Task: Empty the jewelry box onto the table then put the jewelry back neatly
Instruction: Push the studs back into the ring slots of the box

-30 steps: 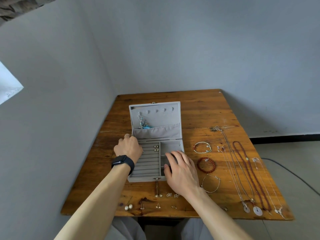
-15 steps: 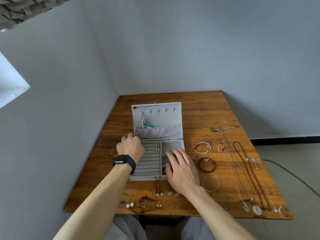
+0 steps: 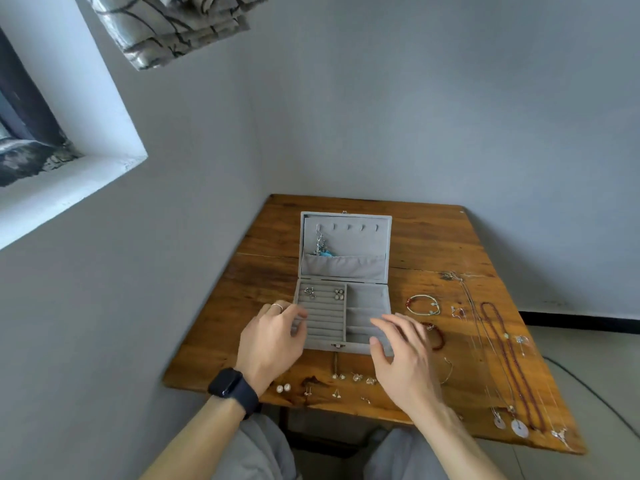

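The jewelry box is being refilled, grasped at 9 o'clock by the left hand, the right hand fingers released; the 6 o'clock earrings are probably needing pinching next.

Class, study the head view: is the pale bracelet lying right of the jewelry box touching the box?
Apart. The head view shows a strip of bare table between the pale bracelet and the right wall of the jewelry box.
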The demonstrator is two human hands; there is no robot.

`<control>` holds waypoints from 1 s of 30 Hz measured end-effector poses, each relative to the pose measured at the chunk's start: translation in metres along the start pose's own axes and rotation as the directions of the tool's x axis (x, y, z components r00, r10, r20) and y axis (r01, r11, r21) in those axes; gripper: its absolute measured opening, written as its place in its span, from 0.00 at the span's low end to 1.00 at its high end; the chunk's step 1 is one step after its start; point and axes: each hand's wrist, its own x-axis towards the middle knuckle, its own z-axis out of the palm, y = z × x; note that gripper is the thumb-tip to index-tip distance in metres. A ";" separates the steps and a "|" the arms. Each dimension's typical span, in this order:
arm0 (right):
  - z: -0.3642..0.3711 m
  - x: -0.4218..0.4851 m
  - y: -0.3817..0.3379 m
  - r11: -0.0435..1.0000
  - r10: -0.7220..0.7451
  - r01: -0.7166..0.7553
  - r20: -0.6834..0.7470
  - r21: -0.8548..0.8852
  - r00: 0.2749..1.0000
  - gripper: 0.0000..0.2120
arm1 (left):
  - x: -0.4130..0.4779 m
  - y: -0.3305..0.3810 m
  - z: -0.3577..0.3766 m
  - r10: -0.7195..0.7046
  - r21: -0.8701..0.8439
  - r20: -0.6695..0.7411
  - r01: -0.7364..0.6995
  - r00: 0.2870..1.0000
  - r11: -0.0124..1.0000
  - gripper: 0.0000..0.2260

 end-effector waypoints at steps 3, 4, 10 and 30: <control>-0.008 -0.016 -0.004 1.000 0.017 -0.017 -0.014 -0.012 1.000 0.12 | -0.025 0.003 0.012 0.039 -0.099 0.047 -0.034 0.998 0.995 0.09; -0.009 -0.021 -0.006 0.999 0.027 -0.027 0.004 -0.022 1.000 0.11 | -0.030 0.005 0.016 0.057 -0.114 0.066 -0.049 0.996 0.992 0.10; -0.003 -0.037 -0.024 0.997 0.023 -0.011 0.167 -0.077 0.986 0.09 | -0.045 0.018 0.035 0.120 -0.106 0.180 -0.102 0.976 0.989 0.14; -0.002 -0.012 -0.050 0.987 0.084 -0.111 0.214 0.119 0.973 0.06 | -0.034 -0.032 0.009 -0.207 -0.496 0.170 0.265 0.963 0.827 0.04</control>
